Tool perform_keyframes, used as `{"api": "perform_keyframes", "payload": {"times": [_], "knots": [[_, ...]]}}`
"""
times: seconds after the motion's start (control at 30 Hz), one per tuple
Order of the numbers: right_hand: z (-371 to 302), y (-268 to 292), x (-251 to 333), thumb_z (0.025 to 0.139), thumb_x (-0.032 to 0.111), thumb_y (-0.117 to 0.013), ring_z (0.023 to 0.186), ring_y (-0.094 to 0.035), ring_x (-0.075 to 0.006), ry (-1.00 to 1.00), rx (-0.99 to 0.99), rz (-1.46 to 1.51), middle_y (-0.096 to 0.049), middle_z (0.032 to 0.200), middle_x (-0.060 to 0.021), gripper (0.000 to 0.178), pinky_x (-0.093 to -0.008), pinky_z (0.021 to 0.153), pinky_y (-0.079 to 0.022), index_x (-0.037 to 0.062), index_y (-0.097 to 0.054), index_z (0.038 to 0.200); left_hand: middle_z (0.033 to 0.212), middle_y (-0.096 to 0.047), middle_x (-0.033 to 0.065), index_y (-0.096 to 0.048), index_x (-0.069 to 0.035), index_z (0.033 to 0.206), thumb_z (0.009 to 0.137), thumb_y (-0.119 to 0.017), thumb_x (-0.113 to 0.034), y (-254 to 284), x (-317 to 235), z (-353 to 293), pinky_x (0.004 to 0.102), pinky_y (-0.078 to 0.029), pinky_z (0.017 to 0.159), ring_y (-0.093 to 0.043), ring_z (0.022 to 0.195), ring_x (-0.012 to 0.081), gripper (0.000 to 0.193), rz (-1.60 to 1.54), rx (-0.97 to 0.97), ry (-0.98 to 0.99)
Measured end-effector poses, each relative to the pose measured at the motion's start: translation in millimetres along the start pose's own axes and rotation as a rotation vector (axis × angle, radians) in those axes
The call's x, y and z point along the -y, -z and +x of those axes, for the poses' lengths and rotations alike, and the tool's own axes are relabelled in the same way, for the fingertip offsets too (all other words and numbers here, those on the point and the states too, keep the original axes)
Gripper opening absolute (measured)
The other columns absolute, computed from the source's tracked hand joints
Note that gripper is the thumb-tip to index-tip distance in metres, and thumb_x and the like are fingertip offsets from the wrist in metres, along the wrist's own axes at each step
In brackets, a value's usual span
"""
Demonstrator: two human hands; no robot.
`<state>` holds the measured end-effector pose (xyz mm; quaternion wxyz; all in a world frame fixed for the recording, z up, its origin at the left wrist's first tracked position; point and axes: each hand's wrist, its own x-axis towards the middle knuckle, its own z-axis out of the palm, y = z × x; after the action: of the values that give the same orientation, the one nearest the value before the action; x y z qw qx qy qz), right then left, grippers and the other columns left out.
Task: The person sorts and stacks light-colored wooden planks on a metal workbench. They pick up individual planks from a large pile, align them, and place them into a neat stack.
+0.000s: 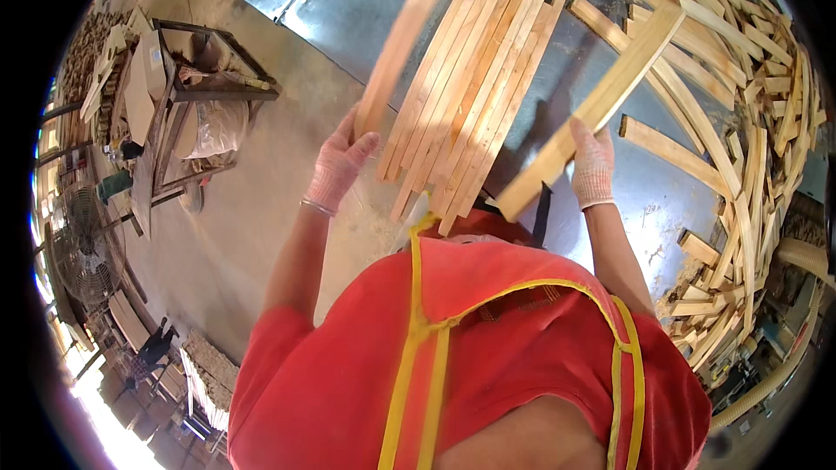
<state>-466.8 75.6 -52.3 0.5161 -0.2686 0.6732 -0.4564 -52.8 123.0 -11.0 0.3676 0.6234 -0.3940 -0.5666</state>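
Observation:
In a pale fingerless-looking glove, my left hand (341,161) grips the near end of a reddish wooden strip (407,39), which slants up and away past the picture's top edge. My right hand (593,161), gloved too, is closed around a wider, yellowish wooden strip (601,104) at its side. That strip tilts from near my chest up to the far right. Between the two hands, a row of several wooden strips (475,87) lies side by side on the metal table (357,13), their near ends uneven.
A large heap of loose wooden strips (749,148) covers the table's right side. One short strip (670,152) sticks out toward my right hand. On the floor to the left stand a metal-framed cart (165,122) with a plastic bag and a round fan (87,244).

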Motion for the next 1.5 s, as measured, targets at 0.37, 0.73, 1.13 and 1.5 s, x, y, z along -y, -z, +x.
{"api": "perform_keyframes", "payload": {"times": [0.37,0.73,1.13,1.5], "knots": [[15,-110,-35,0.091,0.018,-0.072,0.101,-0.068,-0.0295,0.079,-0.042,-0.518,-0.066,0.123,-0.0227,0.078,-0.0402,0.088,-0.056,-0.0055,-0.035,0.156,0.144,-0.066,0.0194,-0.04,-0.01,0.163,0.091,-0.073,-0.054,-13,34,59,0.0417,-0.05,0.111,-0.063,0.132,0.0353,0.091,0.799,0.125,0.077],[109,-284,-53,0.093,0.022,-0.066,0.098,-0.061,-0.0303,-0.386,0.291,0.329,-0.065,0.12,-0.0165,0.06,-0.0413,0.095,-0.05,0.0061,-0.045,0.147,0.113,-0.077,0.0192,-0.07,-0.006,0.122,0.09,-0.07,-0.058,88,-91,202,0.0449,-0.055,0.094,-0.073,0.106,0.0365,0.061,0.962,-0.02,0.087],[98,-499,55,0.087,0.012,-0.073,0.102,-0.064,-0.0278,-0.059,0.123,0.277,-0.066,0.116,-0.0167,0.064,-0.0389,0.097,-0.05,0.0063,-0.046,0.145,0.122,-0.074,0.0186,-0.066,-0.013,0.133,0.102,-0.05,-0.058,290,-98,369,0.0461,-0.055,0.096,-0.067,0.12,0.0376,0.057,1.229,-0.307,-0.53],[164,-388,43,0.09,0.0,-0.062,0.075,-0.059,-0.0202,-0.11,0.057,0.357,-0.058,0.096,-0.0054,0.061,-0.0351,0.07,-0.054,0.0097,-0.044,0.147,0.103,-0.073,0.0025,-0.077,-0.012,0.105,0.099,-0.068,-0.055,303,27,264,0.0395,-0.054,0.087,-0.067,0.096,0.0186,0.044,-0.316,-0.108,0.625]]}}
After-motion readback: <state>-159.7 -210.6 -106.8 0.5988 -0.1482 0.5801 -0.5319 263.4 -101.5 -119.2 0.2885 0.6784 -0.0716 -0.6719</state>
